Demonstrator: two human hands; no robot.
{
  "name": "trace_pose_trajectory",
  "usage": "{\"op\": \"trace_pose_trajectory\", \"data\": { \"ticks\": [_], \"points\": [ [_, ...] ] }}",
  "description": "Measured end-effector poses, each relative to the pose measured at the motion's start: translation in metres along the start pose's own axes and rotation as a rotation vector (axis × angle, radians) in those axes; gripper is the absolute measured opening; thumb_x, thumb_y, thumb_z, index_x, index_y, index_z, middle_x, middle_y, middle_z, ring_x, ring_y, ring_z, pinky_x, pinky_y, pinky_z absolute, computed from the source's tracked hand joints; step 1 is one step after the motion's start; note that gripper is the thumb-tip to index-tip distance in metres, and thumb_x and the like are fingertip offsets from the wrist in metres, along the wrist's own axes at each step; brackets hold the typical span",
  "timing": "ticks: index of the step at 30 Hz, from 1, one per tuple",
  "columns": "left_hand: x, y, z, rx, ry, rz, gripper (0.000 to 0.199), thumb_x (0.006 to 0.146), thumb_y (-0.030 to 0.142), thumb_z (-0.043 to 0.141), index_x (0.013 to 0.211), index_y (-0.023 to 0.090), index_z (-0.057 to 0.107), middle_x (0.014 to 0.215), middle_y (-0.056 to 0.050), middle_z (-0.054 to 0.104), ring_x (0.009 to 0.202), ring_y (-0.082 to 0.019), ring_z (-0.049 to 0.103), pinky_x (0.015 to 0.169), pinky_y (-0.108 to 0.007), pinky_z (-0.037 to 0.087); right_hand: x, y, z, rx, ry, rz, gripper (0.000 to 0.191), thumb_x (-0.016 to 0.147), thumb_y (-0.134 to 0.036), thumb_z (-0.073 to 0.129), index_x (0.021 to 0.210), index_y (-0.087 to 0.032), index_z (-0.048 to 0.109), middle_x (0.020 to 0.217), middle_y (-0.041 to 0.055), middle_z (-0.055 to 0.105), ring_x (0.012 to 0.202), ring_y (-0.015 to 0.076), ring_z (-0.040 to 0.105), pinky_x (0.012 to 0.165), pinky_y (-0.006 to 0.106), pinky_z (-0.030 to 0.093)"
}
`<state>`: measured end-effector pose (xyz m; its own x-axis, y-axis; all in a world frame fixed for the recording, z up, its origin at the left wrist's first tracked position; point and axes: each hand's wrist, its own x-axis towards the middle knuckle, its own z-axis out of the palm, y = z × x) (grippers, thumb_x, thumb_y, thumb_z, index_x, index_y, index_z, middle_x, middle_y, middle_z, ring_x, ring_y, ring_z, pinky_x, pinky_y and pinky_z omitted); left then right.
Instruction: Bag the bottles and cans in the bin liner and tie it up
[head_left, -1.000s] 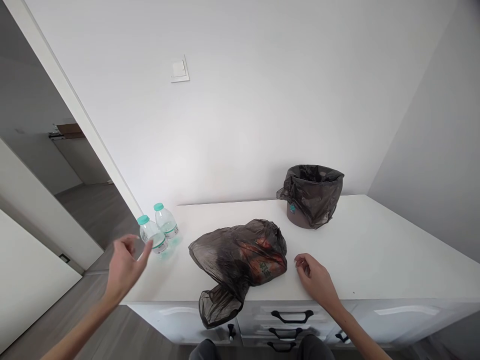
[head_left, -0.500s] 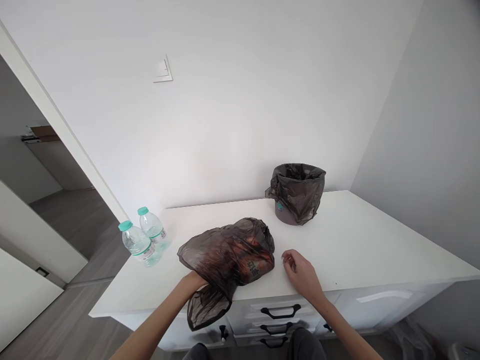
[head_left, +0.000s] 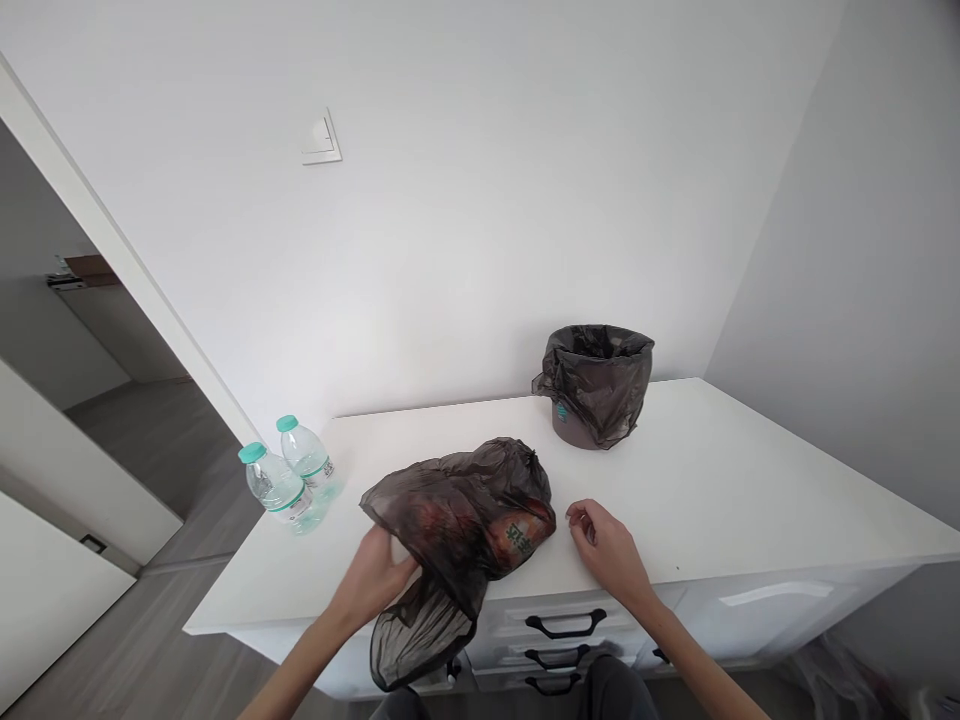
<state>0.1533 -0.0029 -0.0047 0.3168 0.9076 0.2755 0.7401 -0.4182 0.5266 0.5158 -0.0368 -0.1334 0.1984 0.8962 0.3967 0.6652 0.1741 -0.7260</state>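
Observation:
A dark, see-through plastic bag [head_left: 469, 480] lies on the white cabinet top [head_left: 712, 490], with orange-red packaging [head_left: 520, 532] showing through it. My left hand [head_left: 373, 578] is at the bag's open left end, the fingertips hidden behind the plastic, so its grip cannot be made out. Part of the bag hangs over the front edge. To the right of the bag, my right hand [head_left: 606, 545] rests on the surface with curled fingers; whether anything is between them is hidden.
A bin [head_left: 576, 430] lined with a dark bag stands near the wall. Two clear bottles [head_left: 274, 485] with teal caps are at the left. Black drawer handles [head_left: 565, 624] stick out below the front edge.
My left hand has drawn back toward the left out of the bag, so its back now shows. The bag's mouth hangs a little lower and the packaging has shifted slightly right. My right hand stays in place.

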Motion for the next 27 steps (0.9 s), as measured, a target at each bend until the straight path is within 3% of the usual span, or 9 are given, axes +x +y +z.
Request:
{"op": "trace_pose_trajectory", "data": {
  "ticks": [3,6,9,11,16,22,24,27],
  "points": [
    [-0.040,-0.016,-0.051,-0.008,0.096,-0.154,0.059,0.088,0.059,0.063,0.134,0.023,0.058,0.118,-0.009,0.075,0.099,-0.029,0.074,0.083,-0.039,0.061,-0.002,0.001,0.000,0.003,-0.015,0.016,0.018,0.094,-0.034,0.045,0.099,-0.025,0.059,0.091,0.0064,0.071,0.074,0.0212,0.065,0.074,0.034,0.050],
    [-0.075,-0.043,-0.105,0.183,0.262,-0.349,0.072,0.080,0.071,0.065,0.134,0.024,0.058,0.115,-0.010,0.075,0.092,-0.031,0.074,0.064,-0.034,0.058,-0.005,0.000,0.000,-0.001,-0.038,0.036,0.018,0.094,-0.035,0.045,0.099,-0.025,0.059,0.091,0.0061,0.071,0.073,0.0210,0.064,0.073,0.034,0.049],
    [-0.086,-0.068,-0.144,0.393,0.319,-0.480,0.075,0.077,0.077,0.060,0.129,0.023,0.061,0.106,-0.009,0.076,0.080,-0.030,0.071,0.063,-0.036,0.054,-0.008,-0.001,0.000,-0.021,-0.045,0.057,0.018,0.094,-0.036,0.046,0.099,-0.025,0.059,0.091,0.0052,0.071,0.072,0.0205,0.063,0.072,0.034,0.048],
    [-0.082,-0.079,-0.156,0.488,0.295,-0.520,0.072,0.080,0.077,0.056,0.127,0.022,0.061,0.109,-0.010,0.076,0.083,-0.031,0.071,0.063,-0.035,0.052,-0.009,-0.002,0.000,-0.025,-0.044,0.059,0.018,0.094,-0.035,0.046,0.098,-0.025,0.059,0.090,0.0047,0.070,0.072,0.0203,0.062,0.073,0.034,0.048],
    [-0.055,-0.089,-0.154,0.605,0.208,-0.544,0.069,0.082,0.077,0.052,0.121,0.022,0.063,0.123,-0.014,0.073,0.091,-0.036,0.073,0.060,-0.034,0.048,-0.009,-0.001,0.001,-0.013,-0.035,0.042,0.018,0.093,-0.035,0.046,0.098,-0.025,0.060,0.091,0.0054,0.072,0.072,0.0205,0.064,0.072,0.034,0.049],
    [-0.042,-0.095,-0.140,0.528,0.153,-0.526,0.075,0.084,0.077,0.050,0.128,0.017,0.062,0.107,-0.017,0.074,0.094,-0.038,0.072,0.067,-0.040,0.051,-0.008,0.000,0.001,-0.012,-0.018,0.026,0.018,0.093,-0.035,0.046,0.097,-0.025,0.061,0.091,0.0050,0.072,0.072,0.0203,0.064,0.073,0.034,0.050],
    [-0.047,-0.095,-0.136,0.489,0.210,-0.546,0.084,0.081,0.080,0.054,0.136,0.016,0.056,0.108,-0.016,0.071,0.097,-0.037,0.070,0.069,-0.041,0.053,-0.007,0.000,0.001,-0.007,-0.018,0.020,0.017,0.094,-0.034,0.046,0.096,-0.025,0.060,0.091,0.0051,0.072,0.072,0.0202,0.064,0.073,0.034,0.050],
    [-0.064,-0.092,-0.124,0.454,0.411,-0.569,0.094,0.077,0.081,0.058,0.140,0.012,0.049,0.111,-0.017,0.065,0.102,-0.038,0.066,0.070,-0.043,0.055,-0.006,0.000,0.000,-0.005,-0.014,0.013,0.016,0.094,-0.033,0.046,0.096,-0.025,0.060,0.090,0.0051,0.071,0.072,0.0199,0.064,0.072,0.033,0.050]
  ]
}}
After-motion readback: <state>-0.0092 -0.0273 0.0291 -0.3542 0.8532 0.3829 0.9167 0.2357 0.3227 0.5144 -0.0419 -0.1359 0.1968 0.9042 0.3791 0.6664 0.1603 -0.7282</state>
